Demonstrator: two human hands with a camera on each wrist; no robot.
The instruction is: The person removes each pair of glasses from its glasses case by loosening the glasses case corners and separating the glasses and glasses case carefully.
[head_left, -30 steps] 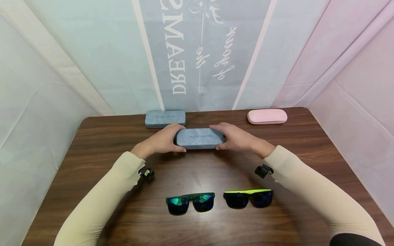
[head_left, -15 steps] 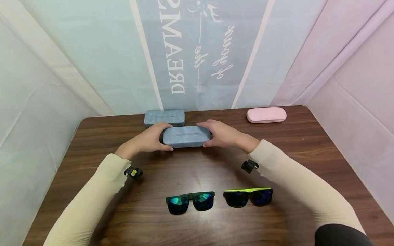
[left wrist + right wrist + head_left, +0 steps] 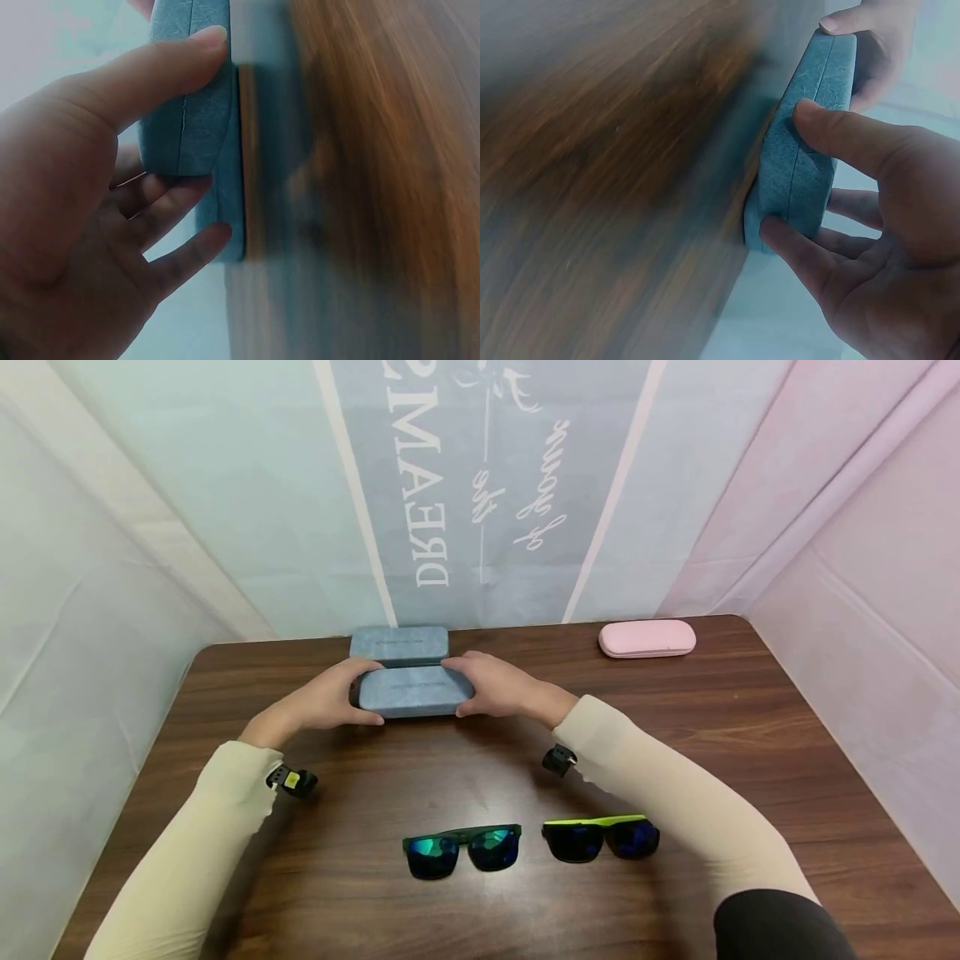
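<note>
Both hands hold a blue-grey glasses case (image 3: 416,692) by its two ends, its lid closed. The left hand (image 3: 326,697) grips the left end, with the thumb on the near side. At the right end, the right hand (image 3: 498,685) grips it in the same way. In the left wrist view the held case (image 3: 202,124) appears raised off the table. Directly behind it, a second blue-grey glasses case (image 3: 399,645) lies at the table's back edge, partly hidden. The right wrist view shows the thumb (image 3: 829,127) pressed on the held case.
A pink glasses case (image 3: 647,638) lies at the back right of the wooden table (image 3: 480,768). Nearer the front are sunglasses with green-blue lenses (image 3: 432,857) and sunglasses with a yellow-green top edge (image 3: 577,843). A printed cloth (image 3: 480,552) hangs behind the table.
Both hands have carried the held glasses case to the left, from right of the second blue-grey case to in front of it. The sunglasses and the other cases stay put.
</note>
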